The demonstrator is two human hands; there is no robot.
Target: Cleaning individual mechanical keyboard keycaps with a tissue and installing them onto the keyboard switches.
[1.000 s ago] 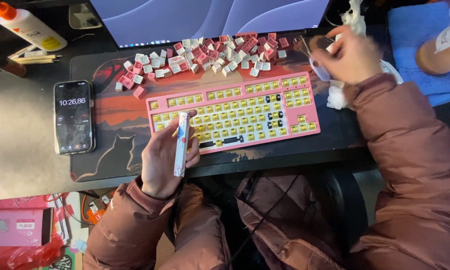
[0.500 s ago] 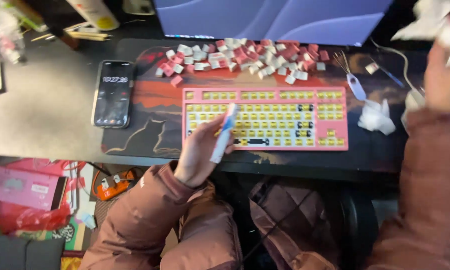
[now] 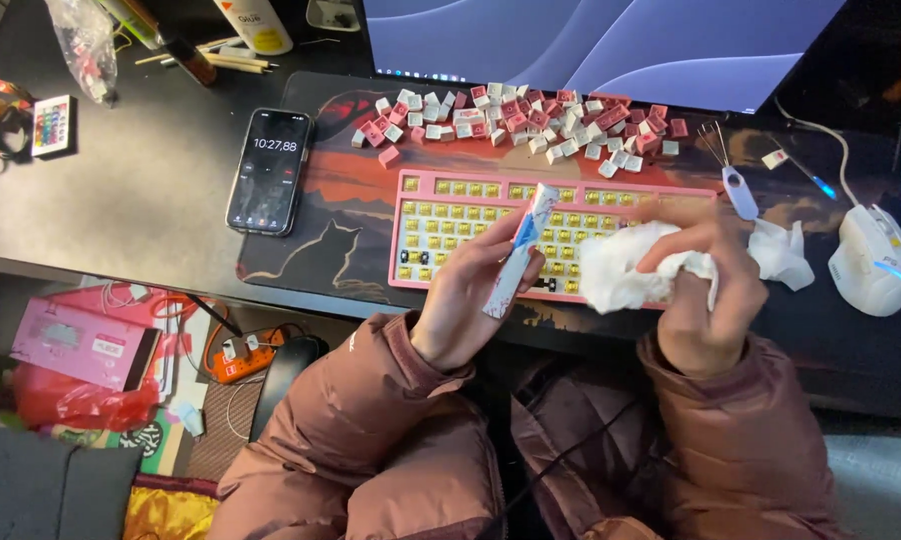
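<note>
My left hand [image 3: 468, 297] holds a slim white tube with blue and red marks [image 3: 521, 249], upright and tilted over the pink keyboard [image 3: 449, 210]. The keyboard has its keycaps off, showing yellow switches. My right hand [image 3: 706, 285] grips a crumpled white tissue [image 3: 621, 270] just right of the tube, above the keyboard's right half. A pile of loose pink and white keycaps [image 3: 516, 120] lies behind the keyboard on the dark desk mat [image 3: 346, 215].
A phone with a timer screen [image 3: 269, 170] lies left of the keyboard. A keycap puller [image 3: 736, 180], another crumpled tissue [image 3: 781, 250] and a white mouse [image 3: 876, 262] sit to the right. A monitor [image 3: 611, 45] stands behind. A glue bottle [image 3: 254, 22] and a small remote [image 3: 51, 125] are far left.
My right hand has come down from the far right with a tissue to meet the tube over the keyboard. The view has shifted, and my left hand keeps holding the tube.
</note>
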